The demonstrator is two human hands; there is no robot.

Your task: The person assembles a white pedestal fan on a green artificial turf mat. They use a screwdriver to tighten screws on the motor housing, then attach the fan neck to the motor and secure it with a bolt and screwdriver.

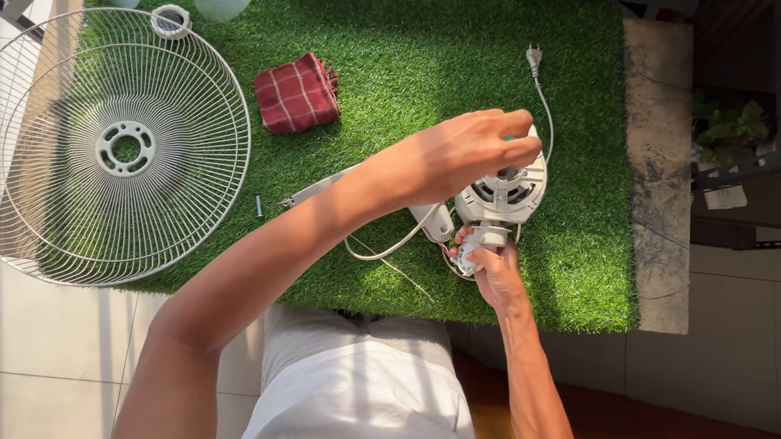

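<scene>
We had the white fan motor [505,190] sitting on the green turf mat [410,63], left hand [466,151] curled over its top, right hand [494,267] pinching its lower neck, cord and plug [533,58] trailing off, red cloth [298,92] nearby, wire fan guard [100,146] over on the left edge

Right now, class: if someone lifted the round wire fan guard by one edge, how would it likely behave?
The wire fan guard is thin open wire, so probably light for its width. Its wide ring may flex or wobble slightly. It overhangs the green turf mat, so a push could tip it off.
</scene>
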